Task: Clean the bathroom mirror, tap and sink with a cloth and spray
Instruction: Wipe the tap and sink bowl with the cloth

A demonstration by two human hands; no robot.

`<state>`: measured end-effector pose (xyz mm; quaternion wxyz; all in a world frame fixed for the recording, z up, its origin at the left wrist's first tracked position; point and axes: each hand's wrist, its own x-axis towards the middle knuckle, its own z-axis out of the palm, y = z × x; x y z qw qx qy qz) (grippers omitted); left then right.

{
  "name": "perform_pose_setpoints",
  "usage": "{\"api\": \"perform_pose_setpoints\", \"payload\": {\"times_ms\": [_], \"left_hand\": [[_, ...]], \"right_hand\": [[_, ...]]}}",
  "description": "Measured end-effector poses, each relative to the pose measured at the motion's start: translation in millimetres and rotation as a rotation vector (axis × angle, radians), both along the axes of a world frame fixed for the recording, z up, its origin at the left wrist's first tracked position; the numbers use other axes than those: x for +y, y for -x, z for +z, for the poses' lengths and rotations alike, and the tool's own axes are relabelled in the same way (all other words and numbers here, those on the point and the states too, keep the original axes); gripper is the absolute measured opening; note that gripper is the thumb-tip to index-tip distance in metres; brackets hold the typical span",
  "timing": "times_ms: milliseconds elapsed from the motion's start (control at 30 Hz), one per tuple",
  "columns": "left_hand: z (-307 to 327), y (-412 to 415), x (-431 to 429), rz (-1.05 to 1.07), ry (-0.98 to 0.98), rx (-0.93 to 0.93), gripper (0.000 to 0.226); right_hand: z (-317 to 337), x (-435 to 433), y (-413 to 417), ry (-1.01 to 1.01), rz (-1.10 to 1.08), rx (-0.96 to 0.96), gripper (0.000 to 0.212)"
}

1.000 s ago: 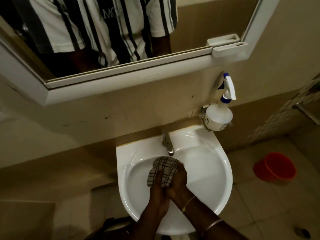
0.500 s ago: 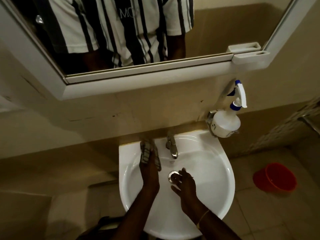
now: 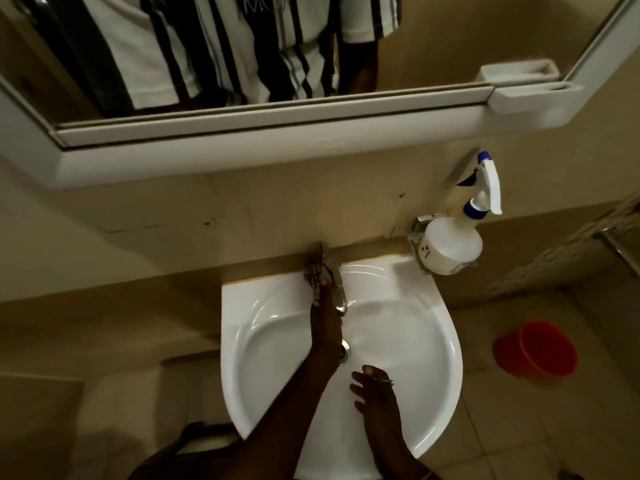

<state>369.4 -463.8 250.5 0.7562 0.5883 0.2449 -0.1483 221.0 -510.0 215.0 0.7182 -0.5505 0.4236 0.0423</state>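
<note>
At tap [image 3: 338, 289], left hand [image 3: 325, 323] grips blurred cloth [image 3: 314, 271]; right hand [image 3: 375, 389] open; drain [image 3: 345, 351] half-hidden.

White sink [image 3: 415, 393] fixed to the wall, bowl bare, metal drain [image 3: 345, 351] at its middle. Chrome tap [image 3: 340, 292] at the back rim, checked cloth [image 3: 314, 271] bunched against its left side and base. White spray bottle [image 3: 450, 247] with blue-and-white trigger upright in a wall holder just right of the sink; white-framed mirror [image 3: 433, 57] above.
</note>
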Motion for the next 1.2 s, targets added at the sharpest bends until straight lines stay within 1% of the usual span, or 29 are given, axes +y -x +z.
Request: {"api": "perform_pose_setpoints", "payload": {"times_ms": [33,133,233,333,467,500,567,633,667,700,733,767,800,833,867,900,1000,1033,1067,1100,1133,1167,1200], "left_hand": [[2,6,-1,0.040,0.023,0.004,0.022],[10,14,0,0.045,0.104,0.026,0.021],[9,-6,-2,0.084,0.136,0.075,0.016],[9,-14,-3,0.091,0.160,0.051,0.025],[11,15,1,0.049,0.152,0.072,0.028],[11,24,6,0.032,0.149,0.064,0.028],[10,35,14,0.032,0.163,0.079,0.017],[9,36,23,0.066,0.201,0.064,0.017],[8,34,28,0.110,0.226,0.039,0.020],[10,32,34,0.177,0.242,0.011,0.024],[12,30,39,0.257,0.211,-0.015,0.029],[11,27,44,0.317,0.138,-0.061,0.035],[10,24,50,0.331,0.022,-0.134,0.040],[7,21,55,0.297,-0.101,-0.247,0.044],[4,15,59,0.191,-0.249,-0.378,0.047],[-4,9,63,0.044,-0.430,-0.508,0.050],[-53,-19,82,-0.467,-1.061,-0.867,0.060],[-67,-27,89,-0.648,-1.178,-0.929,0.065],[-73,-31,95,-0.800,-1.218,-0.950,0.070],[-79,-33,100,-0.892,-1.209,-0.975,0.072],[-76,-34,105,-0.921,-1.173,-0.989,0.071],[-73,-35,111,-0.896,-1.145,-1.016,0.067],[-70,-35,117,-0.854,-1.133,-1.035,0.061]], "right_hand": [[2,3,-3,0.007,0.012,-0.008,0.011],[0,10,-10,0.046,0.059,0.001,0.015],[-3,15,-9,0.072,0.081,0.012,0.017],[-8,14,-5,0.055,0.065,0.023,0.017],[-11,14,-4,0.064,0.065,0.048,0.014],[-11,14,-3,0.076,0.065,0.046,0.013],[-13,14,-1,0.101,0.070,0.031,0.014],[-14,14,0,0.110,0.070,0.012,0.016],[-12,14,-1,0.109,0.067,-0.003,0.016],[-11,13,-2,0.098,0.063,-0.013,0.021],[-10,13,-4,0.078,0.046,-0.015,0.028],[-10,12,-5,0.065,0.036,-0.017,0.031],[-9,12,-5,0.056,0.027,-0.028,0.026],[-11,11,-4,0.057,0.026,-0.039,0.016],[-12,12,-5,0.057,0.017,-0.042,0.012],[-13,13,-5,0.059,0.010,-0.039,0.014],[-16,22,-3,0.111,0.042,-0.071,0.012],[-18,24,-1,0.189,0.092,-0.086,0.025],[-18,26,2,0.256,0.159,-0.091,0.035],[-18,27,4,0.373,0.240,-0.108,0.031],[-18,27,3,0.490,0.312,-0.124,0.023],[-16,29,-1,0.632,0.351,-0.165,0.025],[-12,32,-10,0.749,0.361,-0.239,0.031]]}}
